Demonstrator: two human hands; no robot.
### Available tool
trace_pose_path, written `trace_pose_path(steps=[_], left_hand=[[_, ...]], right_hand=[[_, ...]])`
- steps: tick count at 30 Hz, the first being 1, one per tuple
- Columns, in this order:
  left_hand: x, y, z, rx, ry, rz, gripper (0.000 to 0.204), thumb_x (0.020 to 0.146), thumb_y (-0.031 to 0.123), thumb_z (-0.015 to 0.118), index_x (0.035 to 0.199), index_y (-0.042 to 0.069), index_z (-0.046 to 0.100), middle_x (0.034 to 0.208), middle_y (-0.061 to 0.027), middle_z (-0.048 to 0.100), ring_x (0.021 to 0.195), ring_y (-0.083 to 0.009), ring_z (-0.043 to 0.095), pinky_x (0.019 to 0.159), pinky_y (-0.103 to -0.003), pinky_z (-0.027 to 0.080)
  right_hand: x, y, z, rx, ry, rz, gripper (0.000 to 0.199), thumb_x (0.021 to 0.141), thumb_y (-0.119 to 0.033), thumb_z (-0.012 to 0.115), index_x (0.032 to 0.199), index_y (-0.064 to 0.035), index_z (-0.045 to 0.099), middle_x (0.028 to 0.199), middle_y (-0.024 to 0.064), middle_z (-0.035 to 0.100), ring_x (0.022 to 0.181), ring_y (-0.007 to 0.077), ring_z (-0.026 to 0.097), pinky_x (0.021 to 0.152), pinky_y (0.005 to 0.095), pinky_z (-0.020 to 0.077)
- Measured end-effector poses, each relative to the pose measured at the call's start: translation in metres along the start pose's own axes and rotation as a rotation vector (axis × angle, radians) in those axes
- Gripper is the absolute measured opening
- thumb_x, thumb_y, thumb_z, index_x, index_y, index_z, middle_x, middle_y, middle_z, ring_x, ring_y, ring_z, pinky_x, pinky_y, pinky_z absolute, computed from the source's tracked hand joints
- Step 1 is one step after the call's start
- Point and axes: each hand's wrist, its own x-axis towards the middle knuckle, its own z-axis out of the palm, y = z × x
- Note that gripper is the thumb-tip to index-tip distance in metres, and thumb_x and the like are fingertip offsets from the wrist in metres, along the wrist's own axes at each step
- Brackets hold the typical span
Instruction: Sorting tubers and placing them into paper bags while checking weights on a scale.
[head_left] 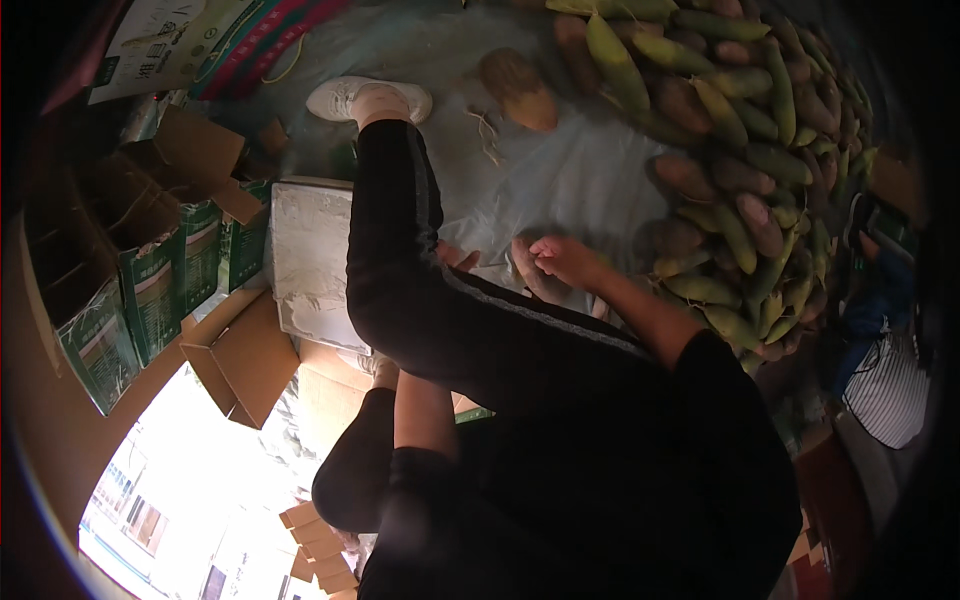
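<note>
My right hand is closed, fingers curled in, beside and slightly above a long brownish radish. Whether those fingers grip anything is not clear. Past my bent black-trousered knee, only the fingers of my left hand show, apparently stretched out. The leg hides the rest of that hand, and its forearm passes beneath the knee. To the right lies a large pile of radishes, long green ones mixed with earthy reddish-brown ones. One thick radish lies alone on the plastic sheet.
Left of my leg is a flat, dusty whitish platform. Green cartons with raised brown flaps stand along the left, near an opened cardboard box. A printed bag lies at upper left. Something striped shows at the far right.
</note>
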Motion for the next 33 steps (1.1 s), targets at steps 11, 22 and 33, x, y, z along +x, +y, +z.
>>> trace_pose_path(steps=[11, 22, 33], left_hand=[[-0.047, 0.169, 0.027, 0.441, 0.278, -0.061, 0.030, 0.091, 0.015, 0.054, 0.118, 0.002, 0.058, 0.114, -0.0108, 0.059, 0.106, -0.0181, 0.055, 0.093, -0.033, 0.043], [-0.025, 0.208, 0.125, 1.842, -0.671, 0.883, 0.011, 0.073, 0.010, 0.063, 0.083, 0.009, 0.064, 0.110, -0.0092, 0.054, 0.116, -0.0307, 0.046, 0.095, -0.046, 0.037], [-0.027, 0.218, 0.109, 1.729, -0.186, 0.788, 0.006, 0.078, 0.006, 0.056, 0.080, 0.006, 0.062, 0.105, -0.0093, 0.053, 0.113, -0.0324, 0.049, 0.090, -0.045, 0.040]], right_hand=[[-0.006, -0.067, 0.003, 0.432, -0.247, 0.043, 0.026, 0.084, -0.023, 0.066, 0.102, -0.0041, 0.063, 0.087, 0.0023, 0.063, 0.086, 0.0121, 0.058, 0.077, 0.0282, 0.0466], [-0.029, -0.118, 0.029, 0.359, -0.127, -0.443, 0.011, 0.079, -0.013, 0.069, 0.086, -0.0056, 0.065, 0.082, 0.0033, 0.061, 0.080, 0.0142, 0.057, 0.071, 0.0279, 0.0445], [-0.061, -0.112, 0.019, 0.104, 0.104, -0.862, 0.010, 0.074, -0.004, 0.068, 0.081, -0.0063, 0.061, 0.079, 0.0050, 0.054, 0.082, 0.0234, 0.055, 0.068, 0.0345, 0.0439]])
